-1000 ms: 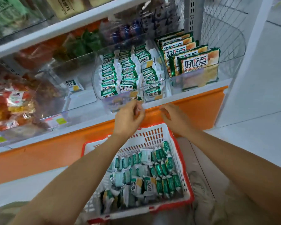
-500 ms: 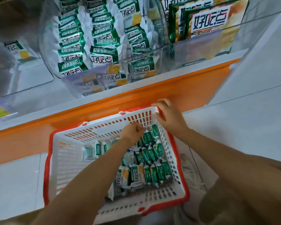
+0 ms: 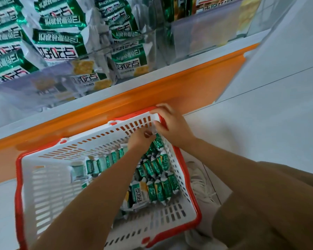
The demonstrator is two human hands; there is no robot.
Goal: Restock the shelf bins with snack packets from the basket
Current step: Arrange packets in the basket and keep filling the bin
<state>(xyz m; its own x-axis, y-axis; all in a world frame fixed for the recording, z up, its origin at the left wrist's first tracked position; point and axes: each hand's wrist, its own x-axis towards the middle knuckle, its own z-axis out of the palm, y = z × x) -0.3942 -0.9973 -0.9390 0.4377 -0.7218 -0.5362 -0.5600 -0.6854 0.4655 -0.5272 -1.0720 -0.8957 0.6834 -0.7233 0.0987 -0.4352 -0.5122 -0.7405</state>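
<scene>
- Landmark: white slotted plastic basket with a red rim [image 3: 49, 186], standing on the floor just in front of the orange shelf front [image 3: 188, 91].
- Task things: small green-and-white foil snack packets [image 3: 159, 188] lie inside the basket. They are packed in rows along its right side and far wall; the basket's left part shows bare bottom.
- Clear plastic shelf bins [image 3: 34, 91] sit above and beyond the basket. Rows of stocked packets [image 3: 58, 53] of the same kind reach the front wall.
- Left grip [image 3: 141, 139]: down in the basket's far right corner, fingers curled among the packets. Cannot tell whether a packet is pinched.
- Right grip [image 3: 172, 125]: fingers curled over the basket rim at the far right corner, holding it.
- Progress (judgement): the bin above the basket looks largely filled, and many packets are left in the basket. Somewhere past midway; a pick-up step is in hand.
- Writing: "好吃点" in bold characters on a white panel, on the stocked packets and on one packet toward the basket's near side. The smaller line on the green band is too blurred to read.
- Pale lace-up shoe [image 3: 199, 181] just right of the basket.
</scene>
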